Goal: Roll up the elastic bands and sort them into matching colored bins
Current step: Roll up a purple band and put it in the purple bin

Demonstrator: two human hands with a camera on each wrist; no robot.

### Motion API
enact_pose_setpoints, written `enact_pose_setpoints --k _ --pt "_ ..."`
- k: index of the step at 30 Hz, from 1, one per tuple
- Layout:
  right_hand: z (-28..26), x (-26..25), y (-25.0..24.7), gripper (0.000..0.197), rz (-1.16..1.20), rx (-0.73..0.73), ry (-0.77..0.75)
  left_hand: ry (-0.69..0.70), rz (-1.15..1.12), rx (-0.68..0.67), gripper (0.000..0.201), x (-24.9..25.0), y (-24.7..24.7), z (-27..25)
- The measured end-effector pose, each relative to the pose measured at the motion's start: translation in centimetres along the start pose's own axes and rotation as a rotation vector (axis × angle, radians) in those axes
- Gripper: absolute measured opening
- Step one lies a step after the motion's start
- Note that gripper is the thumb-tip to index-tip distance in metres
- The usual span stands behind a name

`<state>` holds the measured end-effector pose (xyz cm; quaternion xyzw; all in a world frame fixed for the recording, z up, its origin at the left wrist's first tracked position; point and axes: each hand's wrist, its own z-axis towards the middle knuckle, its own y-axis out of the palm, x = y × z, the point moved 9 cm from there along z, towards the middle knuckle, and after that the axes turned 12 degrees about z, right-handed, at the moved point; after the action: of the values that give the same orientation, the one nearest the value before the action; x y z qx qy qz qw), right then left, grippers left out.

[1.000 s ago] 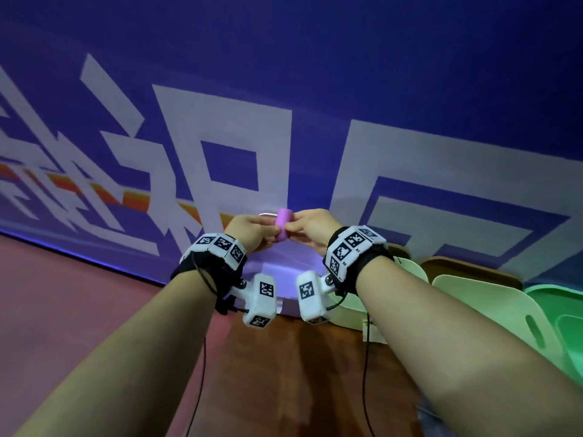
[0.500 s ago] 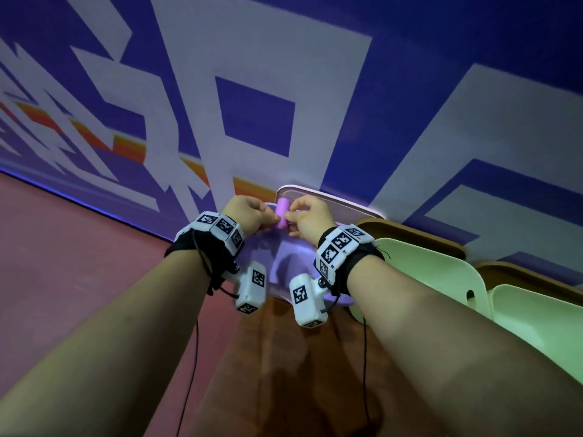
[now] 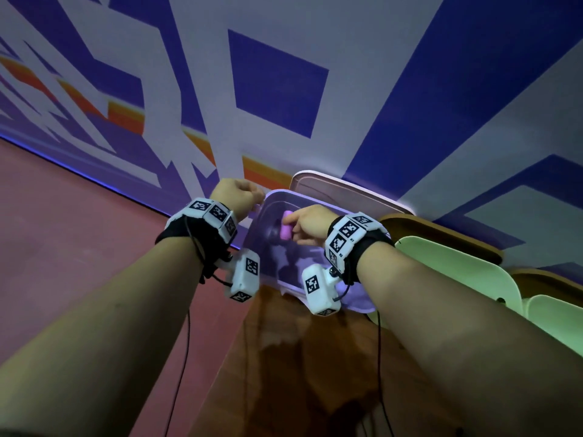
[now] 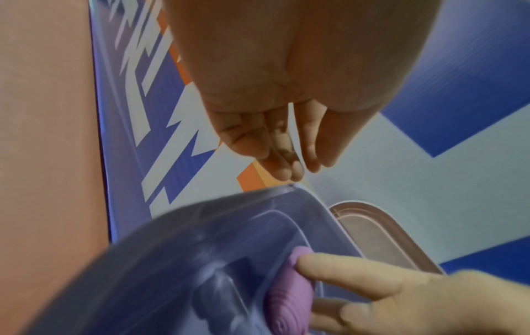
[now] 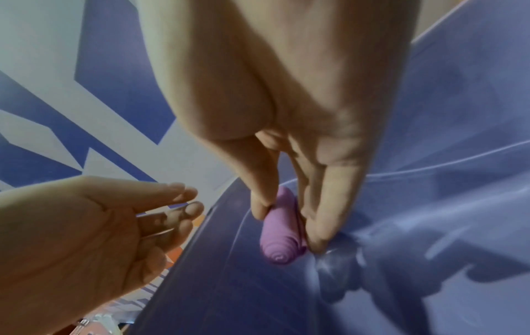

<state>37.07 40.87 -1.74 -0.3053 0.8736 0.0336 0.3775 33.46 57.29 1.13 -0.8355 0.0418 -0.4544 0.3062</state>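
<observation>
A rolled purple band (image 5: pixel 282 229) is pinched in the right grip (image 3: pixel 307 224) over the purple bin (image 3: pixel 318 257), while the left grip (image 3: pixel 236 197), fingers relaxed and holding nothing, is kept just beside the bin's rim.

The green bins (image 3: pixel 561 316) are cut off by the head view's right edge.

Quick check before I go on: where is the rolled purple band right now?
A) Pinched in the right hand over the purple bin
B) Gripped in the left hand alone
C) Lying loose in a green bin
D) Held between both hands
A: the right hand pinches the rolled purple band over the purple bin, while the left hand holds nothing.
</observation>
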Motion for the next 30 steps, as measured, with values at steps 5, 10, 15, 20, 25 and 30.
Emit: enact_pose_setpoints --k 5,10,15,20,25,30 --pt "1.6 0.6 1.9 0.040 -0.169 -0.132 0.087 0.004 0.041 0.016 0.022 -1.5 0.6 0.7" --pt "3.4 2.0 2.5 0.048 -0.191 -0.157 0.176 -0.095 -0.068 -0.079 0.018 -3.2 1.0 1.2" --pt "4.6 2.2 2.9 0.041 -0.262 -0.198 0.209 -0.154 -0.140 -0.148 0.013 -4.2 1.4 1.5" --pt "5.9 2.3 2.8 0.018 -0.343 -0.177 0.196 -0.162 -0.159 -0.164 0.011 -4.4 1.4 2.2" --pt "6.7 3.0 3.3 0.012 -0.419 -0.200 0.215 -0.183 -0.213 -0.156 0.009 -4.7 1.0 2.7" --pt "6.6 2.8 3.9 0.031 -0.559 -0.255 0.214 -0.216 -0.249 -0.150 0.009 -5.4 1.0 3.1"
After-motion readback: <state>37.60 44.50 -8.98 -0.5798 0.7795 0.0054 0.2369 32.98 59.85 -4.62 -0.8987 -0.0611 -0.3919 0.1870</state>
